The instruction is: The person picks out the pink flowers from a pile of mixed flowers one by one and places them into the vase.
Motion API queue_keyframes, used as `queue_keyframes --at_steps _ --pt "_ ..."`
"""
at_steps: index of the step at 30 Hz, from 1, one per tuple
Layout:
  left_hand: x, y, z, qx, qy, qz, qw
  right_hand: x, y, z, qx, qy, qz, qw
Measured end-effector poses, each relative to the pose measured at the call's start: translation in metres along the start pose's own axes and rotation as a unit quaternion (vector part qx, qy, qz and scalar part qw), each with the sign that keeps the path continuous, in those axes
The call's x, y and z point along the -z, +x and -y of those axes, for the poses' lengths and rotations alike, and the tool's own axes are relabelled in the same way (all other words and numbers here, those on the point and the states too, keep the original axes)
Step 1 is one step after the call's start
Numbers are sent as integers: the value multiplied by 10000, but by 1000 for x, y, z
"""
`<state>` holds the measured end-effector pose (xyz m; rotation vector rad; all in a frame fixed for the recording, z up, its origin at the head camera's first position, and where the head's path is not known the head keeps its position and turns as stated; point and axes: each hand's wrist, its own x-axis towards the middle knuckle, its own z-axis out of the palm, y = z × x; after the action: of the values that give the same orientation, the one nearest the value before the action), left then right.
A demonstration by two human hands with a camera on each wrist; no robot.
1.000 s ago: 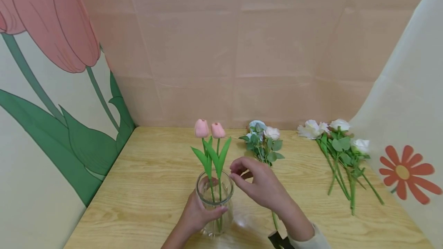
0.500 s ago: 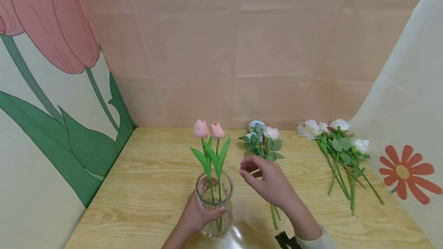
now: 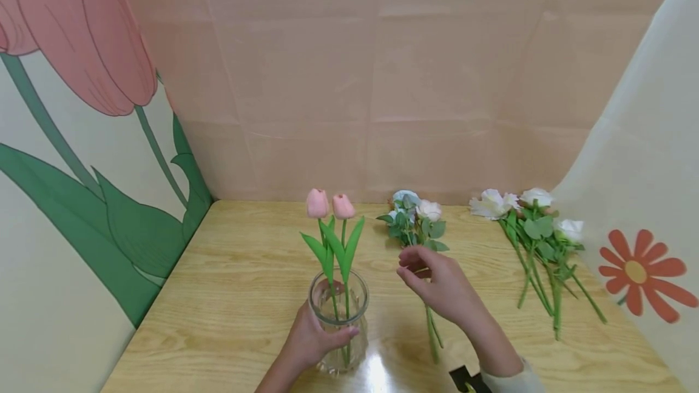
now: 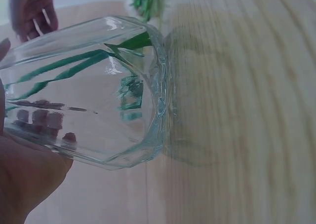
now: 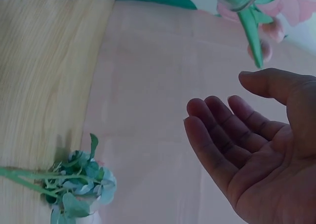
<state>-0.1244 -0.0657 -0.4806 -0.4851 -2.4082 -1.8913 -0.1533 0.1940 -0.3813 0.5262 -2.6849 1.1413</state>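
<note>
My left hand (image 3: 310, 337) grips a clear glass vase (image 4: 113, 140) around its side, thumb in front and fingers behind. Two pink tulips with green leaves (image 3: 346, 247) stand upright in the vase, their heads high above its rim. In the left wrist view the vase base is at the wood tabletop, and the stems show through the glass. To the right of the vase, my right hand (image 3: 443, 287) hovers with fingers loosely bent and nothing in them. The right wrist view shows that palm (image 5: 269, 179) bare. Below it lies a bunch of blue and pale roses (image 3: 417, 223), its stems partly hidden.
A pile of white flowers (image 3: 546, 244) with green stems lies at the right of the wooden table (image 3: 229, 296). A pinkish-brown cloth (image 3: 349, 77) hangs along the back edge. Printed flower panels flank both sides. A black mount (image 3: 468, 379) sits at my right wrist.
My right hand has moved away from the vase rim, to the right, over the blue and pale roses. My left hand, the vase and the tulips have stayed almost still.
</note>
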Motion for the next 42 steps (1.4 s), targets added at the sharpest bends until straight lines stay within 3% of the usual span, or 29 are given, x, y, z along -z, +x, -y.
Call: queue_keyframes --at_steps 21,42 --pt "-1 0 4 -161 -160 -19 9997 15 -8 -36 -440 -408 -76 9982" --pt "0 0 3 -38 -118 -15 9999 34 -16 -83 -1030 -657 58 9925"
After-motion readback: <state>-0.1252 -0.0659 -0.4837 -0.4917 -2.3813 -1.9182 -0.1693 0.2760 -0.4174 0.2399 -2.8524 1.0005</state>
